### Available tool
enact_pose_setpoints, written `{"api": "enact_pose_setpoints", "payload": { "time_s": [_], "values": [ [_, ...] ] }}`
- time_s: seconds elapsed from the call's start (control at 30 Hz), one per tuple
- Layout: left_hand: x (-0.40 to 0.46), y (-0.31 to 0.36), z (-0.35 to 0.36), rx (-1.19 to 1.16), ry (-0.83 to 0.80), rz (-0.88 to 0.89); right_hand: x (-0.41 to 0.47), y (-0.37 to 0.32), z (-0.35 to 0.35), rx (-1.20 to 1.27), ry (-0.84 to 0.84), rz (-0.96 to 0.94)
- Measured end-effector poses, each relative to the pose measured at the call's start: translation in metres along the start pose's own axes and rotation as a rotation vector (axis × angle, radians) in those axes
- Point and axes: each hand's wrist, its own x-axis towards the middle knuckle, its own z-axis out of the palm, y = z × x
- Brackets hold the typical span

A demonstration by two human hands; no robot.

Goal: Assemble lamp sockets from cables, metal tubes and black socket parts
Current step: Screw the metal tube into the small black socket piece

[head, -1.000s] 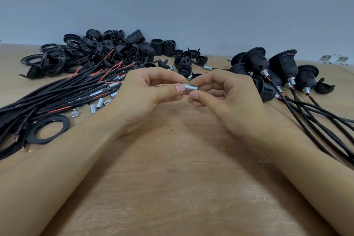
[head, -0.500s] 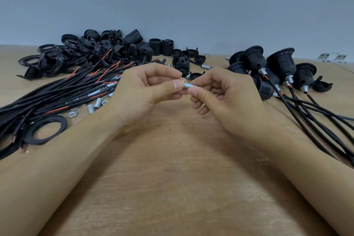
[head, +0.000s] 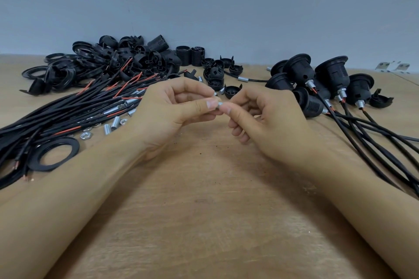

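Leftmost, cables [head: 56, 118] lie fanned with bared ends toward the middle, loose tubes [head: 115, 123] and nuts [head: 86, 135] just beside them, likely for easy reach. Behind sits a heap of black parts [head: 118, 61]. At centre, above the table, the left hand [head: 172, 108] and right hand [head: 265, 118] both pinch one small tube [head: 219, 104] between thumb and fingertips, probably to turn something onto it. Finished sockets [head: 317, 84] cluster on the right, cables trailing toward the near edge. All rests on a wooden table [head: 204, 210] against a plain grey wall [head: 204, 2].
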Motion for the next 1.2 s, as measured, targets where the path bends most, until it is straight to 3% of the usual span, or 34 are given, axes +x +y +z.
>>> {"api": "enact_pose_setpoints", "payload": {
  "time_s": [0.33,0.5,0.6,0.67,0.8,0.93,1.07,1.2],
  "values": [
    [0.0011,-0.0003,-0.0041,0.03,-0.028,-0.022,0.0018,-0.0002,-0.0054,-0.393,0.035,-0.352],
    [0.0008,-0.0002,-0.0035,0.097,-0.078,0.076,-0.0012,0.0013,-0.0029,-0.114,-0.022,-0.096],
    [0.0032,0.0019,-0.0065,-0.073,-0.037,0.119,0.0013,0.0036,-0.0027,0.032,0.008,0.015],
    [0.0045,0.0043,-0.0097,-0.098,0.004,0.147,0.0034,0.0047,-0.0032,0.09,0.025,0.04],
    [-0.0007,0.0023,-0.0009,0.145,-0.082,0.173,0.0042,0.0058,-0.0007,0.143,0.037,0.072],
    [0.0006,0.0029,-0.0054,0.023,-0.003,0.252,0.007,0.0051,0.0002,0.215,0.093,0.104],
    [-0.0023,0.0003,0.0001,0.12,-0.071,0.211,0.0064,0.0047,0.0023,0.21,0.102,0.122],
    [-0.0006,0.0024,-0.0069,0.06,-0.017,0.251,0.0071,0.0053,0.001,0.217,0.121,0.14]
  ]
}}
